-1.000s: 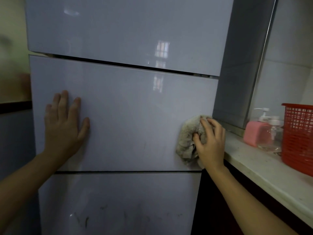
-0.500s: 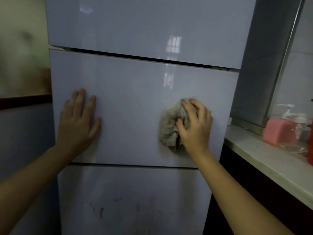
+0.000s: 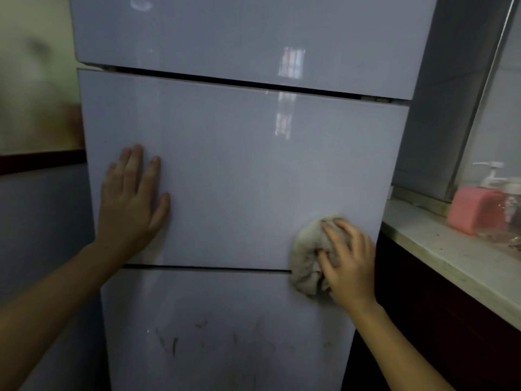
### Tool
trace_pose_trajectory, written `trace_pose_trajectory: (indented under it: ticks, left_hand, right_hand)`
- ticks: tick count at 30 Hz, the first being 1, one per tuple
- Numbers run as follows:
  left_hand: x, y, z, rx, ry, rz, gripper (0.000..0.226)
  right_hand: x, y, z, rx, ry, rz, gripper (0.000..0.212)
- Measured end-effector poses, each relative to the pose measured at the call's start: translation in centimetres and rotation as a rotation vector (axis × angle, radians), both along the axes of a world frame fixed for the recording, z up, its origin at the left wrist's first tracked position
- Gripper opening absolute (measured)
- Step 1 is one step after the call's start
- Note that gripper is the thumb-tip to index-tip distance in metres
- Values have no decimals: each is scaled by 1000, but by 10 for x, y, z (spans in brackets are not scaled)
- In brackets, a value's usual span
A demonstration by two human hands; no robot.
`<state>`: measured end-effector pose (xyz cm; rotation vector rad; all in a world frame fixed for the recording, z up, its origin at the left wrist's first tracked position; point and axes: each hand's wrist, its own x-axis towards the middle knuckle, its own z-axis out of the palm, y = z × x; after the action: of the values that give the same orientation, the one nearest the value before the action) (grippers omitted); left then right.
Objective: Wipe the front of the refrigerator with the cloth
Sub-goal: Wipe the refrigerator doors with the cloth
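The glossy pale grey refrigerator (image 3: 239, 170) fills the middle of the view, with three door panels split by two dark gaps. My left hand (image 3: 131, 201) lies flat and open against the left side of the middle panel. My right hand (image 3: 348, 258) presses a crumpled beige cloth (image 3: 308, 258) against the lower right corner of that panel, where the cloth overlaps the gap to the bottom panel. Dark smudges mark the bottom panel (image 3: 197, 337).
A pale stone counter (image 3: 451, 255) runs along the right beside the refrigerator, above a dark red cabinet front (image 3: 423, 320). A pink soap dispenser (image 3: 476, 207) and a clear bottle (image 3: 510, 221) stand on it. A wall lies to the left.
My right hand has carried the cloth from the middle of the panel down and right to its lower right corner. My left hand has stayed flat in place.
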<state>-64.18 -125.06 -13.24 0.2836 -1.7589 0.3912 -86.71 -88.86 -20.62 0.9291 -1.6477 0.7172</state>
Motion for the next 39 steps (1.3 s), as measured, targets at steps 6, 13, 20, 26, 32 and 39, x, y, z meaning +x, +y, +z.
trace_pose_trajectory:
  ticks: [6,13,20,26,32,39]
  left_hand:
    - [-9,-8,-5,18,9,-12,69]
    - [-13,-20,-10,12,20,-25,70]
    - [-10,-14,-6,13,22,10,69]
    - [1,-1,1,43,-24,9,67]
    - [29,-3,-6,77,-23,-7,58]
    - [53,1,-83,171,-46,-27,52]
  right_hand:
    - [-18,24,11,-140,-47,-72,49]
    - [9,-24,47,-192,-20,9,51]
    - [41,-91,93,54,189,88,50]
    - [50,-107,94,162,300,93,49]
    - [50,-107,82,148,281,98,49]
    - [56,-119,57,153,281,129,51]
